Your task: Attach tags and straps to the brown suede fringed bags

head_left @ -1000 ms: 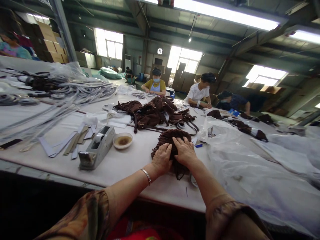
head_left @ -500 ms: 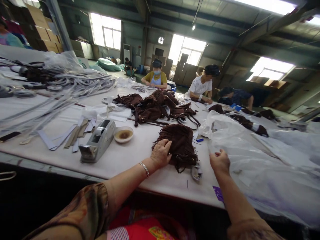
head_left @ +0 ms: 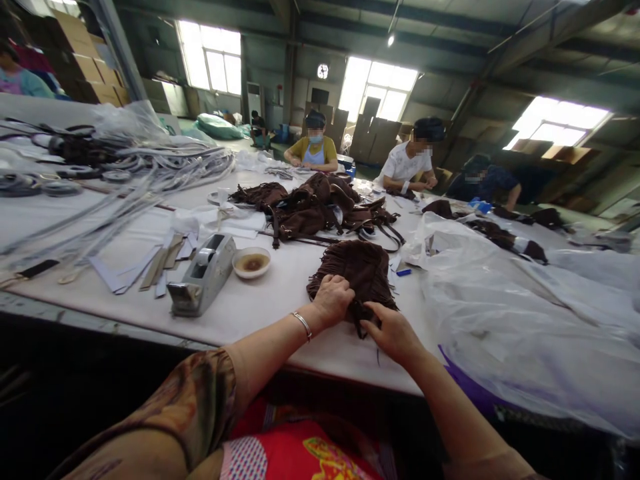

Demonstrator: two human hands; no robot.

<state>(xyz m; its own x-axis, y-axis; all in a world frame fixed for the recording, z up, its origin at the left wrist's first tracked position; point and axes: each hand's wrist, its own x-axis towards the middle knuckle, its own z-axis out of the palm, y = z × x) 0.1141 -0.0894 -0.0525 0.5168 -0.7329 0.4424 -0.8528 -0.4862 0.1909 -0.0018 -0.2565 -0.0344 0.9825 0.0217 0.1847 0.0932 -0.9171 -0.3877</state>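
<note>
A dark brown fringed bag (head_left: 361, 272) lies on the white table (head_left: 260, 303) in front of me. My left hand (head_left: 332, 299), with a silver bangle at the wrist, is closed on the bag's near left edge. My right hand (head_left: 393, 330) pinches the fringe at the bag's near edge, fingers curled. Both hands touch the same bag.
A grey tape dispenser (head_left: 204, 275) and a small bowl of brown liquid (head_left: 251, 262) sit left of the bag. A heap of brown bags (head_left: 320, 210) lies behind it. Clear plastic sheeting (head_left: 505, 300) covers the right side. Grey straps (head_left: 145, 177) spread at left. Three other people work at the far end.
My right hand came back from the plastic sheeting to the bag's near edge and closed on the fringe. My left hand curled shut on the bag. The camera tilted down slightly.
</note>
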